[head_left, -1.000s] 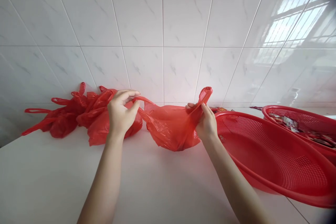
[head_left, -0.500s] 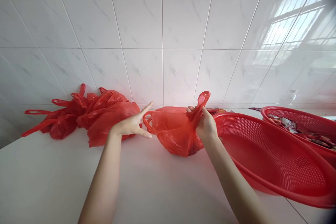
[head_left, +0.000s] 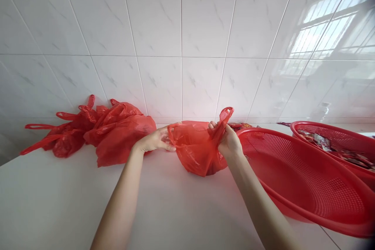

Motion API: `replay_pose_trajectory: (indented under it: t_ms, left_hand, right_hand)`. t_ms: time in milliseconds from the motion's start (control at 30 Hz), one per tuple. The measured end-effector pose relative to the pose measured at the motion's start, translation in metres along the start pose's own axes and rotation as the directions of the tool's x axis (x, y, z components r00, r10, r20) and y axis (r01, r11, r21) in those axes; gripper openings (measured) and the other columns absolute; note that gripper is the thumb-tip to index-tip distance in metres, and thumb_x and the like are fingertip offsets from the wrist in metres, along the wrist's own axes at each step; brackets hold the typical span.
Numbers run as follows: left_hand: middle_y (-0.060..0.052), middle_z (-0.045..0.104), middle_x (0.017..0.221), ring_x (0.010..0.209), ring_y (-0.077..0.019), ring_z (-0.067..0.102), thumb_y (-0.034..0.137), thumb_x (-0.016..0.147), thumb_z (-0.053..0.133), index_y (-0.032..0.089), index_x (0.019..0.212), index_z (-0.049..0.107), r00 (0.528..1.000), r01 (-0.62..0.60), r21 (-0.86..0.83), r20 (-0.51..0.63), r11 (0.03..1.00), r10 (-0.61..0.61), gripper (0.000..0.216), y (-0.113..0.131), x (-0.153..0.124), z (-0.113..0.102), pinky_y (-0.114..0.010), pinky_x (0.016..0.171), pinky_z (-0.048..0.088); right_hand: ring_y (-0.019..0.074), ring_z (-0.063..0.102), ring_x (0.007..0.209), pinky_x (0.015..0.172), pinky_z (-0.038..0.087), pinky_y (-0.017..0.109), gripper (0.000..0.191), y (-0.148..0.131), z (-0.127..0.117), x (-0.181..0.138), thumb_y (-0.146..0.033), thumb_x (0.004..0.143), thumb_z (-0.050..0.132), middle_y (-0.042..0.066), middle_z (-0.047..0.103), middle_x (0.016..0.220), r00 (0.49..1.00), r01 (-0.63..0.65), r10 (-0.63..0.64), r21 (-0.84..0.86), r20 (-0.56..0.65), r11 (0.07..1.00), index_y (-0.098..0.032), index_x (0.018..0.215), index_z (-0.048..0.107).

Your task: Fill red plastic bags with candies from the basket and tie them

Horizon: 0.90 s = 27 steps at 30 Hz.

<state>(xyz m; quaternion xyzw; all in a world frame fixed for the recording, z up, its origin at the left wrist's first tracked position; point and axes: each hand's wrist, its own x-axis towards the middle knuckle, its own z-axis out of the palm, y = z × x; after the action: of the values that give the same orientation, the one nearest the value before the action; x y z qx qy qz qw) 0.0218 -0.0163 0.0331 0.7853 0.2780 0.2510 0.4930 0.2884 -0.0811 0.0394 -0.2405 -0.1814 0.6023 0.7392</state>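
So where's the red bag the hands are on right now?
The red bag sits mid-frame on the white counter, between left hand and right hand, beside the empty red basket.

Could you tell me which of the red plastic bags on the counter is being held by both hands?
The lone red bag beside the near basket; left hand and right hand grip its handles. The piled bags lie untouched further left.

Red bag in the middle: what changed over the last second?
The left hand let go of its handle, opened, then closed on the red bag again nearer the right hand, so the bag bunched narrower. The right grip, bag pile and baskets stayed.
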Motion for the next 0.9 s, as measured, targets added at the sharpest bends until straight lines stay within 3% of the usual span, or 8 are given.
replay_pose_trajectory:
  t_ms: [133, 300, 433, 533, 600, 700, 800, 900]
  left_hand:
    - [-0.009, 0.068, 0.124, 0.103, -0.0256, 0.066, 0.036, 0.080, 0.074, 0.022, 0.098, 0.077, 0.993, -0.094, 0.036, -0.064, 0.995, 0.096, 0.023, 0.016, 0.007, 0.012, -0.041, 0.095, 0.051]
    - [-0.011, 0.071, 0.115, 0.109, -0.0249, 0.063, 0.033, 0.085, 0.071, 0.019, 0.097, 0.077, 0.917, -0.320, -0.021, -0.260, 0.947, 0.303, 0.019, 0.038, -0.001, 0.018, -0.037, 0.098, 0.047]
    - [-0.004, 0.071, 0.083, 0.079, -0.0168, 0.064, 0.036, 0.089, 0.066, 0.017, 0.080, 0.072, 0.879, -0.348, -0.133, -0.392, 0.928, 0.274, 0.022, 0.045, -0.003, 0.026, -0.029, 0.076, 0.050]
    - [-0.001, 0.066, 0.073, 0.068, -0.0139, 0.060, 0.038, 0.090, 0.064, 0.016, 0.076, 0.069, 0.881, -0.308, -0.114, -0.408, 0.944, 0.238, 0.026, 0.049, -0.001, 0.034, -0.026, 0.066, 0.048]
    - [-0.003, 0.069, 0.084, 0.080, -0.0169, 0.064, 0.037, 0.091, 0.062, 0.017, 0.084, 0.071, 0.893, -0.306, -0.044, -0.359, 0.951, 0.270, 0.024, 0.054, 0.002, 0.042, -0.028, 0.075, 0.050]
    - [-0.008, 0.069, 0.116, 0.110, -0.0228, 0.062, 0.033, 0.092, 0.061, 0.018, 0.094, 0.073, 0.879, -0.373, 0.087, -0.287, 0.924, 0.381, 0.019, 0.062, 0.006, 0.055, -0.034, 0.097, 0.047]
    - [-0.009, 0.057, 0.140, 0.130, -0.0263, 0.052, 0.030, 0.092, 0.061, 0.018, 0.082, 0.071, 0.853, -0.415, 0.207, -0.249, 0.886, 0.458, 0.019, 0.069, 0.008, 0.068, -0.037, 0.108, 0.042]
    - [-0.008, 0.048, 0.150, 0.130, -0.0261, 0.052, 0.031, 0.092, 0.060, 0.016, 0.067, 0.064, 0.842, -0.398, 0.343, -0.232, 0.851, 0.488, 0.029, 0.073, 0.007, 0.077, -0.035, 0.106, 0.043]
  right_hand:
    - [0.0122, 0.063, 0.068, 0.064, 0.057, 0.023, 0.027, -0.001, 0.002, -0.002, -0.015, 0.094, 0.043, 0.004, 0.064, 0.073, 0.999, -0.035, 0.035, 0.037, 0.012, 0.999, -0.017, 0.069, 0.055]
    - [0.0079, 0.052, 0.050, 0.050, 0.048, 0.018, 0.024, -0.007, 0.001, -0.003, -0.016, 0.093, 0.045, -0.001, 0.060, 0.064, 0.997, -0.053, 0.053, 0.010, -0.054, 0.999, -0.018, 0.071, 0.053]
    - [0.0048, 0.037, 0.040, 0.045, 0.040, 0.016, 0.025, -0.002, 0.000, -0.005, -0.019, 0.093, 0.047, -0.006, 0.048, 0.052, 0.997, -0.079, 0.080, -0.037, 0.019, 0.996, -0.018, 0.068, 0.049]
    - [0.0047, 0.025, 0.038, 0.042, 0.033, 0.018, 0.025, 0.009, 0.001, -0.010, -0.025, 0.092, 0.051, -0.008, 0.040, 0.046, 0.995, 0.005, 0.015, -0.211, 0.094, 0.978, -0.018, 0.067, 0.049]
    - [0.0051, 0.024, 0.039, 0.041, 0.029, 0.020, 0.025, 0.017, 0.002, -0.014, -0.029, 0.090, 0.053, -0.008, 0.038, 0.046, 0.990, 0.069, -0.021, -0.345, 0.141, 0.936, -0.019, 0.068, 0.049]
    - [0.0057, 0.025, 0.041, 0.041, 0.023, 0.021, 0.028, 0.026, 0.005, -0.021, -0.037, 0.090, 0.053, -0.008, 0.037, 0.047, 0.988, 0.110, -0.033, -0.532, 0.152, 0.839, -0.020, 0.069, 0.047]
    - [0.0062, 0.027, 0.044, 0.042, 0.021, 0.021, 0.031, 0.031, 0.006, -0.026, -0.041, 0.090, 0.053, -0.008, 0.035, 0.050, 0.981, 0.169, -0.059, -0.658, 0.186, 0.734, -0.020, 0.069, 0.044]
    - [0.0063, 0.027, 0.048, 0.044, 0.021, 0.021, 0.031, 0.034, 0.006, -0.029, -0.036, 0.087, 0.055, -0.008, 0.032, 0.054, 0.957, 0.275, -0.099, -0.741, 0.272, 0.613, -0.020, 0.066, 0.039]
